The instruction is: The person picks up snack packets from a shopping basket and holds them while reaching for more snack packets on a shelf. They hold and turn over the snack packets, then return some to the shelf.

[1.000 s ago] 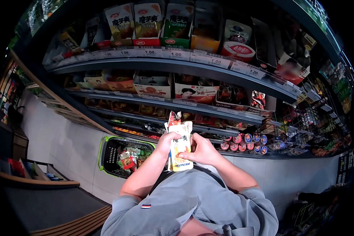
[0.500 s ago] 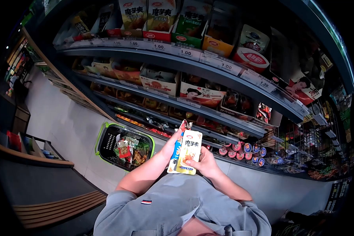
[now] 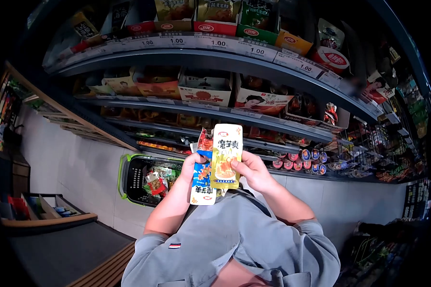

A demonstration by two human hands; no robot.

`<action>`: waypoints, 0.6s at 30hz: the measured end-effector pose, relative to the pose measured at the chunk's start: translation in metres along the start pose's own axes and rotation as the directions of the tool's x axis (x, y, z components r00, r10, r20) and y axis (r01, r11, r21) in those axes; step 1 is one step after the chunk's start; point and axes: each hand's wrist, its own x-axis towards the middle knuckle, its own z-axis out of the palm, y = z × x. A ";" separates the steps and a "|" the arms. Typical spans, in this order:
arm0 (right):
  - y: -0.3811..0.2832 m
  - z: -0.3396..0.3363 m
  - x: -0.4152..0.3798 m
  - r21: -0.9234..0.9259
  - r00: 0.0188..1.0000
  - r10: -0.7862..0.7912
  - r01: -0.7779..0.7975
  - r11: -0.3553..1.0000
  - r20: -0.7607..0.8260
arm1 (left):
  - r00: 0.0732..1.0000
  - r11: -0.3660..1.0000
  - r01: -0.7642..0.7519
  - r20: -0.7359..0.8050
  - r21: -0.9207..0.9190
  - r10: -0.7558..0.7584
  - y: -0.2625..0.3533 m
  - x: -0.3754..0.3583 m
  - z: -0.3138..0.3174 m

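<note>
In front of my chest, my left hand (image 3: 190, 167) is closed round a blue and white snack packet (image 3: 203, 184), which has a smaller red packet (image 3: 206, 142) at its upper end. My right hand (image 3: 252, 171) pinches the right edge of a yellow and white snack packet (image 3: 227, 158), thumb on its front. The yellow packet stands upright and overlaps the blue one's right side. Part of another packet shows below them.
A black basket (image 3: 133, 179) with a green rim, holding several snack packets, is on the floor at left. Shelves (image 3: 215, 62) of boxed snacks stretch across ahead. A grey bench (image 3: 67, 248) is at lower left.
The packets have moved up and slightly left in view, and more of the blue one shows beside the yellow one. The camera view has shifted, bringing the shelves closer.
</note>
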 end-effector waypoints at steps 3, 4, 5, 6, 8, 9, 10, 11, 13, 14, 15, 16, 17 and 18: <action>-0.048 0.028 0.015 -0.075 0.974 -0.203 0.196 0.978 -0.102 | 0.998 0.999 0.047 0.044 0.003 -0.047 0.023 -0.014 -0.025; -0.062 0.033 0.022 -0.067 0.952 -0.275 0.268 0.961 -0.131 | 1.000 1.000 0.010 0.023 -0.001 -0.010 0.029 -0.015 -0.029; -0.078 0.037 0.031 -0.145 0.906 -0.398 0.378 0.914 -0.144 | 0.990 0.991 0.127 0.063 0.036 -0.129 0.037 -0.013 -0.065; -0.094 0.040 0.039 -0.167 0.874 -0.453 0.427 0.889 -0.178 | 0.985 0.984 0.175 -0.001 -0.025 -0.175 0.042 -0.020 -0.058; -0.129 0.046 0.049 -0.232 0.840 -0.459 0.404 0.885 -0.288 | 0.989 0.991 0.131 0.074 -0.025 -0.129 0.050 -0.024 -0.040; -0.142 0.047 0.055 -0.240 0.827 -0.472 0.413 0.878 -0.304 | 0.984 0.990 0.139 0.118 -0.030 -0.134 0.053 -0.026 -0.046; -0.152 0.048 0.062 -0.246 0.815 -0.485 0.423 0.872 -0.316 | 0.989 0.995 0.098 0.112 -0.028 -0.095 0.056 -0.029 -0.043; -0.160 0.048 0.066 -0.283 0.800 -0.498 0.419 0.863 -0.334 | 0.987 0.994 0.109 0.117 -0.014 -0.107 0.059 -0.030 -0.042; -0.172 0.051 0.073 -0.292 0.791 -0.492 0.405 0.866 -0.363 | 0.987 0.994 0.113 0.114 -0.003 -0.111 0.064 -0.032 -0.038; -0.174 0.049 0.077 -0.296 0.784 -0.503 0.415 0.860 -0.363 | 0.983 0.992 0.127 0.136 0.003 -0.126 0.067 -0.031 -0.039; -0.174 0.046 0.081 -0.316 0.770 -0.534 0.440 0.840 -0.348 | 0.988 0.994 0.113 0.103 0.000 -0.113 0.068 -0.033 -0.038; -0.176 0.044 0.084 -0.334 0.758 -0.564 0.465 0.820 -0.329 | 0.993 0.995 0.098 0.070 -0.005 -0.097 0.070 -0.033 -0.036; -0.178 0.045 0.085 -0.331 0.761 -0.551 0.451 0.829 -0.342 | 0.988 0.993 0.116 0.098 0.021 -0.117 0.074 -0.033 -0.037; -0.179 0.045 0.086 -0.333 0.759 -0.558 0.458 0.824 -0.336 | 0.984 0.991 0.131 0.119 0.016 -0.132 0.077 -0.032 -0.039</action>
